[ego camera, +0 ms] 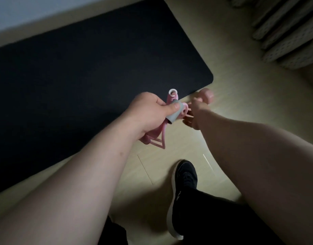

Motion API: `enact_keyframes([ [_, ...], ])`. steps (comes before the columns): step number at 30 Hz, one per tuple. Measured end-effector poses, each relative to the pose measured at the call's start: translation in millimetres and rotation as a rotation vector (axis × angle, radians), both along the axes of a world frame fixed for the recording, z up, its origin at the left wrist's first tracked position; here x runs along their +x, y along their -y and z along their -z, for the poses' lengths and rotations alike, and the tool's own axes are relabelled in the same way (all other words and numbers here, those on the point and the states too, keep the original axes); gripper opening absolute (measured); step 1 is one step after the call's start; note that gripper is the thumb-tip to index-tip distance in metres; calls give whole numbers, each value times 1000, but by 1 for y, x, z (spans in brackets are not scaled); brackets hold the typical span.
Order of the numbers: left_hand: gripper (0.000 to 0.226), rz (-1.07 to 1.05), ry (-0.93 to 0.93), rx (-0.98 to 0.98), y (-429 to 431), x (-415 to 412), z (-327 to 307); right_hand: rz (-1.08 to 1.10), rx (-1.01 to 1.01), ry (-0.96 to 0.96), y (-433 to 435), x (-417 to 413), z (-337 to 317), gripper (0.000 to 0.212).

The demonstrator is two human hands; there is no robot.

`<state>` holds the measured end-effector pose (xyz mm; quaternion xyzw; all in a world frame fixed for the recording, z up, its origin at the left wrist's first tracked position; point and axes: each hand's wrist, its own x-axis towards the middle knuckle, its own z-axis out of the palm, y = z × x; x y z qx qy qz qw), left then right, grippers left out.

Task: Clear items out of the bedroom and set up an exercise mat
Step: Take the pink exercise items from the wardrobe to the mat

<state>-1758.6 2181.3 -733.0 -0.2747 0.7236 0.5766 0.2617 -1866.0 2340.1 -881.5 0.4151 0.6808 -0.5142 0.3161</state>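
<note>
A black exercise mat (84, 71) lies unrolled flat on the pale floor, filling the left and centre. Over its near corner my left hand (148, 110) grips a pink hand-grip exerciser (171, 103) with a grey foam handle and a white ring at its top; pink parts hang below the hand. My right hand (194, 112) is just to the right of it, fingers curled round a pink dumbbell whose round end (208, 95) shows beyond the knuckles. The room is dim and the hands are slightly blurred.
Pale wood-look floor (240, 106) spreads right of the mat. Folded, dotted bedding or mattress pads (290, 36) are stacked at the top right. A light wall (19, 13) runs along the mat's far side. My foot in a black shoe (182, 190) stands at bottom centre.
</note>
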Motion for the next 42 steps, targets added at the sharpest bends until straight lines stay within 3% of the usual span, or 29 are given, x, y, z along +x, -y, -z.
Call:
enact_keyframes([
  [6, 36, 82, -51, -98, 22, 35, -48, 57, -482, 179, 23, 57, -69, 74],
  [11, 30, 133, -103, -265, 43, 73, -75, 124, -694, 120, 47, 97, -101, 46],
  [14, 30, 82, -107, -294, 56, 95, -93, 127, -699, 88, 63, 109, -125, 28],
  [17, 29, 33, -134, -280, 66, 111, -102, 145, -686, 21, 68, 124, -147, 31],
  [20, 26, -26, -86, -201, 70, 124, -109, 335, -733, -35, 66, 138, -161, 32],
  [25, 48, -332, -45, -49, 83, 140, -105, 463, -772, -171, 60, 146, -190, 19],
  [30, 21, -403, -42, -233, 87, 148, -107, 376, -862, -282, 60, 155, -220, 28],
  [34, 13, -409, -27, -344, 91, 147, -105, 211, -909, -332, 65, 168, -233, 26],
  [42, 24, -463, -79, -291, 96, 142, -105, 3, -813, -360, 80, 185, -233, 24],
])
